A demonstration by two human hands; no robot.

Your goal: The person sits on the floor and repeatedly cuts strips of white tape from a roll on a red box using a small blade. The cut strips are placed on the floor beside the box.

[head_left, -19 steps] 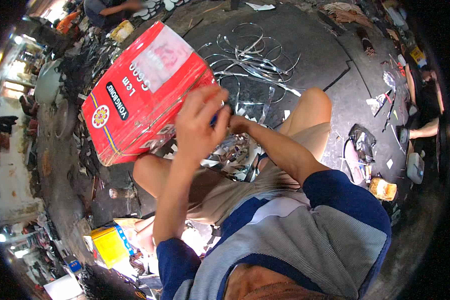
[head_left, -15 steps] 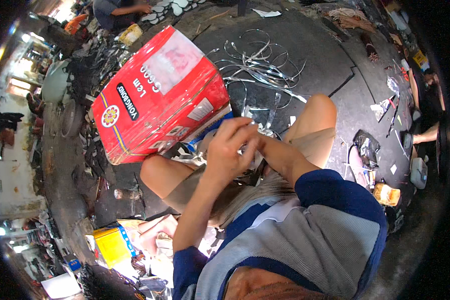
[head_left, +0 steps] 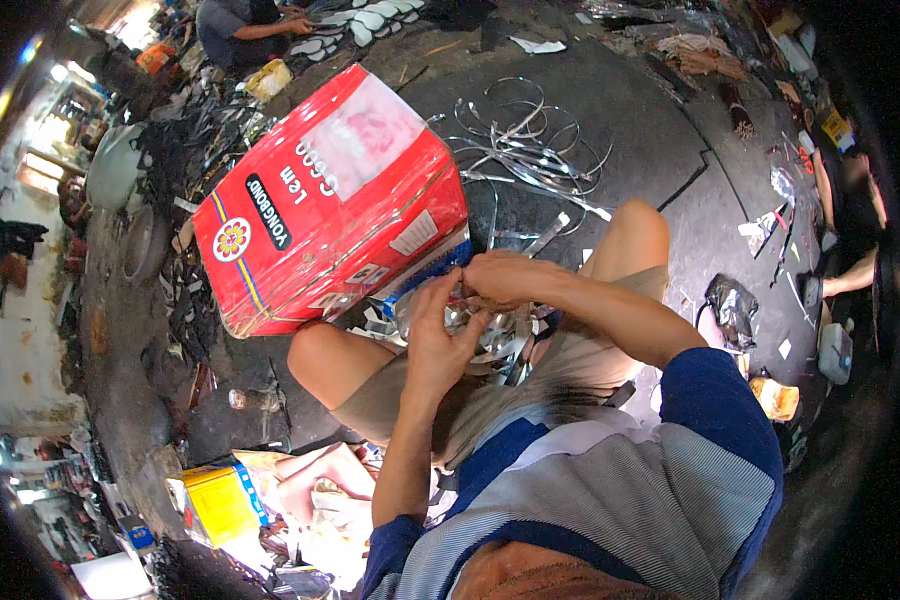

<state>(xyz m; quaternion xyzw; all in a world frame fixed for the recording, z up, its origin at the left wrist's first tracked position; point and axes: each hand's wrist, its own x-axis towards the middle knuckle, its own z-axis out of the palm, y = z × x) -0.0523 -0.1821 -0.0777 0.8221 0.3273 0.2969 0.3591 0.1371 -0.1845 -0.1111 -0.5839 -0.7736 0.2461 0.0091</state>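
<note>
In front of my lap, my left hand [head_left: 436, 335] and my right hand [head_left: 500, 280] meet at their fingertips, both closed in a pinch. Whatever is between the fingers is too small and too covered to make out. Beneath them, shiny silver strips and scraps [head_left: 505, 335] lie between my legs. A large red square tin [head_left: 340, 230] leans just beyond my left knee, close to my left hand. Past the hands, a loose tangle of narrow silver strips [head_left: 535, 150] is spread on the dark floor.
A yellow box [head_left: 222, 503] and pale scraps [head_left: 320, 480] lie at my left side. To the right are a black plastic bag [head_left: 732, 303] and a yellow tub [head_left: 773, 398]. Another person [head_left: 245, 35] works at the far left beside several white flat pieces [head_left: 378, 20].
My hands were crossed, the left over the right; now they are side by side with fingertips together. My left hand has come lower and the right forearm has swung outward.
</note>
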